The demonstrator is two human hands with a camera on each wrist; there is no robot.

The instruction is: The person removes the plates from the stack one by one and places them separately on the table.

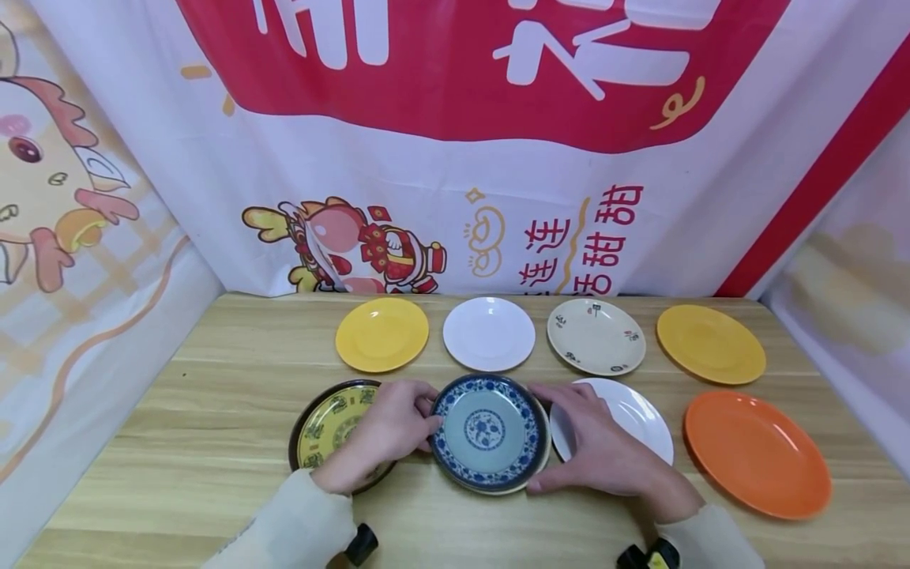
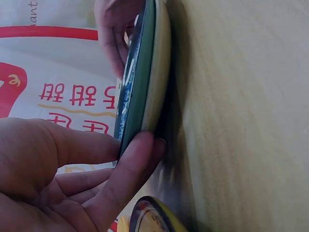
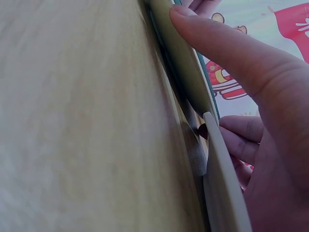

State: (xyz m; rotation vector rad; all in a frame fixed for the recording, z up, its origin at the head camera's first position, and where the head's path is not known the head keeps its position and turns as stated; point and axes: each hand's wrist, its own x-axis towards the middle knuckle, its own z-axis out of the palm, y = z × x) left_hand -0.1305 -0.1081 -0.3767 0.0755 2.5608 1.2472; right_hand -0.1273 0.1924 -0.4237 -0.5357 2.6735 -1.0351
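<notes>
A blue-and-white patterned plate (image 1: 486,431) lies on top of a cream plate (image 2: 161,63), the two stacked at the front middle. My left hand (image 1: 398,419) pinches the stack's left edge between thumb and fingers. Around the right side, my right hand (image 1: 597,442) holds the rim, thumb at the near edge and fingers at the far side. Under the left forearm sits a dark-rimmed yellow patterned plate (image 1: 320,427), partly covered. A white plate (image 1: 643,411) is partly hidden behind the right hand. Whether the stack touches the table cannot be told.
Along the back of the wooden table (image 1: 199,442) stand a yellow plate (image 1: 382,334), a white plate (image 1: 489,333), a cream plate with small dark motifs (image 1: 596,337) and another yellow plate (image 1: 711,344). An orange plate (image 1: 757,454) lies at the right. Printed cloth (image 1: 455,174) hangs behind.
</notes>
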